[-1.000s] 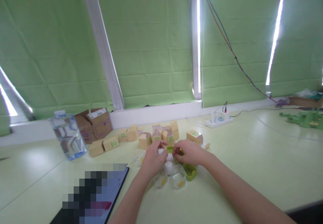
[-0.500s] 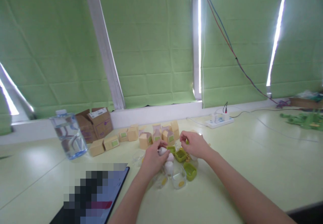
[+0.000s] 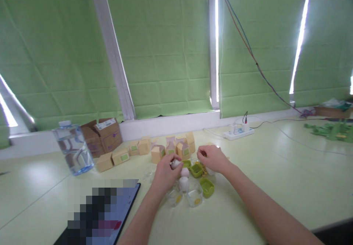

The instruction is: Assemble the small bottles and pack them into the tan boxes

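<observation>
My left hand [image 3: 165, 175] has its thumb and fingers curled round a small white rounded piece [image 3: 175, 163]. Below it on the table are a pale pinkish rounded piece [image 3: 185, 172] and another white rounded piece [image 3: 184, 184]. My right hand [image 3: 214, 159] is closed in a pinch just beyond the green cups; whatever its fingertips hold is hidden. Between the hands lie a green cup [image 3: 196, 170] and a second green cup [image 3: 186, 164], with a third green cup [image 3: 206, 188] nearer me. Clear plastic cups with yellow spots, one clear cup [image 3: 194, 195] among them, stand in front.
Several tan house-shaped boxes [image 3: 143, 146] line the back. At left are a large water bottle [image 3: 74, 147], a cardboard box [image 3: 108, 136] and a tablet with a blurred screen [image 3: 110, 212]. A power strip [image 3: 238, 133] and green plastic parts [image 3: 333, 131] lie at right.
My left hand has shifted slightly left with the white rounded piece. The right hand keeps its pinch in almost the same place. The whole view has moved a little.
</observation>
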### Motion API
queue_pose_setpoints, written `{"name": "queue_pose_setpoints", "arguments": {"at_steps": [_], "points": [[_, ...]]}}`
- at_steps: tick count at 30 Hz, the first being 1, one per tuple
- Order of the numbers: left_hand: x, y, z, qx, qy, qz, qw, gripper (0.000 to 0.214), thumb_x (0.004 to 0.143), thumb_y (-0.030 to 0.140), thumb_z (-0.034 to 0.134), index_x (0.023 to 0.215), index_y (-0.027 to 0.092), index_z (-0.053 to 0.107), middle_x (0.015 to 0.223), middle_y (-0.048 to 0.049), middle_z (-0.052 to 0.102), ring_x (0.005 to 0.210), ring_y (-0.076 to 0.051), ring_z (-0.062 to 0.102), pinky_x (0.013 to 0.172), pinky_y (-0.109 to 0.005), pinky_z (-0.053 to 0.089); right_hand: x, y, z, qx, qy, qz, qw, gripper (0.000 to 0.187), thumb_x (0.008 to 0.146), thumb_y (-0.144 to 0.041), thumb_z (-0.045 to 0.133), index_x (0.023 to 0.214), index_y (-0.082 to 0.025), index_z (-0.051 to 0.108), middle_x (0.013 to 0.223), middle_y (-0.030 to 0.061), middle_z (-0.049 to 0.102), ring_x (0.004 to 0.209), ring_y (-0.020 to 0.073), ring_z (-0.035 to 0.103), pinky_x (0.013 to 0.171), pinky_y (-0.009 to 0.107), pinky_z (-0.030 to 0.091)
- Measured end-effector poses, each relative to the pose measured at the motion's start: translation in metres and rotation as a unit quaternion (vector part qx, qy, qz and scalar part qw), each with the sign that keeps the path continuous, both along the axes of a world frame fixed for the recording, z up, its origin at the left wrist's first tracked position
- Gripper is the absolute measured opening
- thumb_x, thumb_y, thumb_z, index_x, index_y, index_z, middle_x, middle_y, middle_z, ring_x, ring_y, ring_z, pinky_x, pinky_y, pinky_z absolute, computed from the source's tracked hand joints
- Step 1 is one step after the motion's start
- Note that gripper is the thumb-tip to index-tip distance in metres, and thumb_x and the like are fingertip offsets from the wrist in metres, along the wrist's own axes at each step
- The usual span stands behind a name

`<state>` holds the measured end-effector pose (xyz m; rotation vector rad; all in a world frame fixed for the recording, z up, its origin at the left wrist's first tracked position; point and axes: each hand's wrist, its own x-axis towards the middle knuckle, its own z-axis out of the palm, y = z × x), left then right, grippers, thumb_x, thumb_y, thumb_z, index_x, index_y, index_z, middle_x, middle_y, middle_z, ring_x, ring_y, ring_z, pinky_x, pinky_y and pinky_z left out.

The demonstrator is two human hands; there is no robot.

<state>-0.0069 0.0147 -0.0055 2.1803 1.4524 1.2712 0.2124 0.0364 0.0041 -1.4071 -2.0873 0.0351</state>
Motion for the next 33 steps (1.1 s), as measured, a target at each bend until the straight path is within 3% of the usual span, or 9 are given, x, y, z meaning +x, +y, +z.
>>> {"name": "queue_pose_setpoints", "arguments": {"at_steps": [7, 11, 16, 24, 28, 33], "points": [[0.0, -0.002, 0.0, 0.011, 0.039, -0.011, 0.999, 0.019, 0.075, 0.024, 0.063, 0.093, 0.019, 0.066, 0.093, -0.0052, 0.064, 0.085, -0.02, 0.06, 0.076, -0.032, 0.049, -0.007, -0.004, 0.002, 0.032, 0.013, 0.021, 0.999, 0.025, 0.087, -0.025, 0.049, 0.07, -0.018, 0.065, 0.067, -0.0006, 0.065, 0.061, 0.0116, 0.052, 0.056, 0.025, 0.023], [0.002, -0.007, 0.002, -0.002, 0.05, -0.042, 0.998, 0.022, 0.074, 0.023, 0.065, 0.096, 0.021, 0.066, 0.096, -0.0051, 0.067, 0.089, -0.021, 0.061, 0.078, -0.032, 0.048, -0.008, -0.004, 0.001, 0.024, 0.009, 0.029, 0.999, 0.026, 0.088, -0.025, 0.049, 0.071, -0.018, 0.066, 0.067, 0.0001, 0.066, 0.062, 0.0124, 0.053, 0.057, 0.026, 0.024], [0.0, -0.006, 0.004, -0.003, 0.047, -0.029, 0.998, 0.019, 0.074, 0.024, 0.065, 0.093, 0.021, 0.066, 0.094, -0.004, 0.068, 0.086, -0.02, 0.061, 0.076, -0.031, 0.048, -0.01, -0.004, -0.001, 0.006, 0.009, 0.066, 0.998, 0.027, 0.089, -0.024, 0.047, 0.072, -0.017, 0.067, 0.068, 0.0004, 0.066, 0.061, 0.0123, 0.053, 0.058, 0.024, 0.029], [-0.007, 0.0, 0.003, -0.008, 0.075, 0.011, 0.997, 0.02, 0.079, 0.03, 0.062, 0.095, 0.021, 0.07, 0.096, -0.0053, 0.072, 0.092, -0.024, 0.064, 0.084, -0.036, 0.047, -0.019, -0.015, -0.003, -0.019, -0.014, 0.191, 0.981, 0.024, 0.087, -0.032, 0.057, 0.103, -0.027, 0.074, 0.099, 0.0029, 0.068, 0.084, 0.0167, 0.061, 0.072, 0.025, 0.042], [-0.006, 0.0, 0.004, -0.016, 0.074, 0.007, 0.997, 0.022, 0.082, 0.03, 0.06, 0.099, 0.021, 0.072, 0.1, -0.0059, 0.074, 0.091, -0.023, 0.065, 0.087, -0.037, 0.048, -0.021, -0.019, -0.001, -0.023, -0.018, 0.185, 0.982, 0.021, 0.088, -0.031, 0.056, 0.086, -0.024, 0.076, 0.097, 0.0027, 0.068, 0.085, 0.0168, 0.06, 0.077, 0.026, 0.043], [-0.003, -0.001, 0.001, -0.002, 0.093, -0.004, 0.996, 0.025, 0.085, 0.029, 0.057, 0.103, 0.021, 0.073, 0.106, -0.0079, 0.071, 0.097, -0.023, 0.064, 0.091, -0.037, 0.047, -0.02, -0.017, 0.0, -0.021, -0.015, 0.197, 0.98, 0.027, 0.088, -0.032, 0.056, 0.072, -0.021, 0.074, 0.083, 0.0016, 0.066, 0.076, 0.0145, 0.058, 0.07, 0.023, 0.041]]}}
